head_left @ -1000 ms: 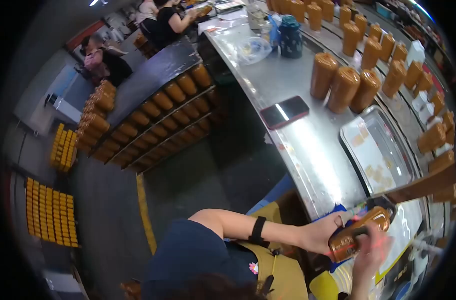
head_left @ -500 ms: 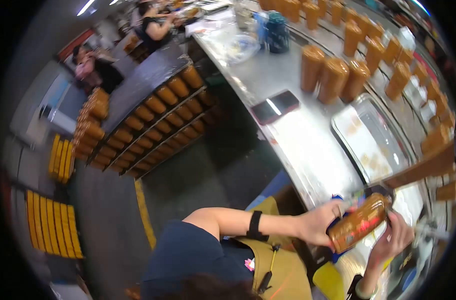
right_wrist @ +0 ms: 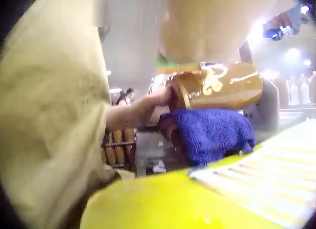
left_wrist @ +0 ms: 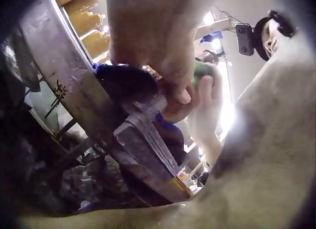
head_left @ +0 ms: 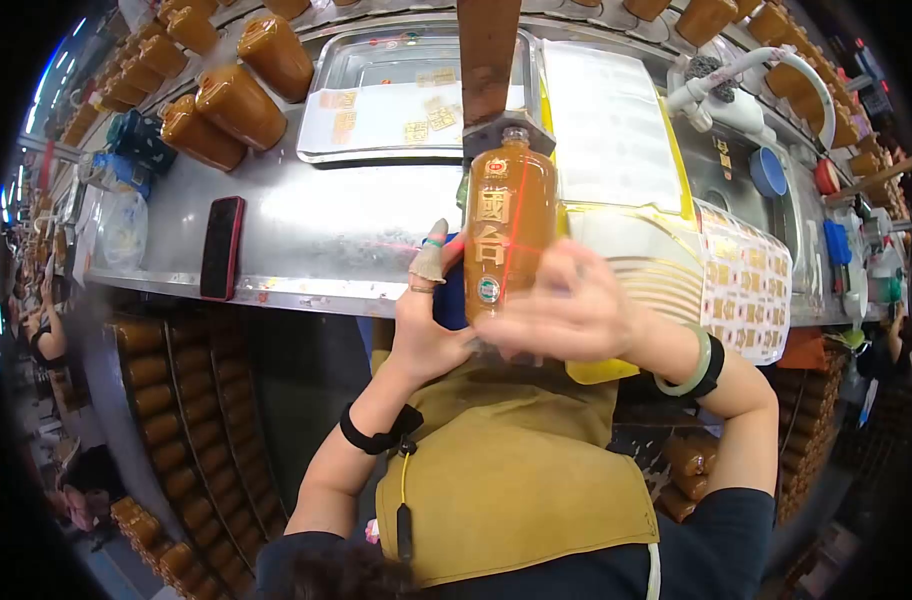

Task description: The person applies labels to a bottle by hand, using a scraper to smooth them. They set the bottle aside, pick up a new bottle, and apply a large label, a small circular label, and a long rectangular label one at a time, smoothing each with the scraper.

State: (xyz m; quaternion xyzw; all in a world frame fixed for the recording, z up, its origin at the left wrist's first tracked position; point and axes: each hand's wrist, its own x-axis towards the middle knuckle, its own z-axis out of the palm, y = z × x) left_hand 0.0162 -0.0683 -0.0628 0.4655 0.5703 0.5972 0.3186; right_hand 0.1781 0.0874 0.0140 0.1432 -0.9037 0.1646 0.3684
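A brown glossy bottle [head_left: 511,220] with gold characters and a small green-and-white round label lies with its neck toward the back. The left hand [head_left: 426,325], with covers on some fingertips, holds it at the base and left side. Over its lower right part is the right hand [head_left: 576,310], blurred, fingers loosely extended; exact contact is unclear. In the right wrist view, the bottle [right_wrist: 232,88] lies above a blue cloth [right_wrist: 215,133], and the left hand [right_wrist: 140,109] meets its base. The left wrist view shows the bottle only partly, behind a hand.
Left of the bottle are a phone [head_left: 222,248] and three brown bottles. A metal tray [head_left: 321,140] with gold label pieces stands behind. White sheets [head_left: 616,130], a printed label sheet [head_left: 746,285] and a blue bowl [head_left: 767,172] lie right. A brown upright post [head_left: 488,60] rises behind the bottle.
The head view has swung to the right, toward the bench. The bottle now shows its gold characters upward. The right hand has moved from the bottle's far end to its lower part.
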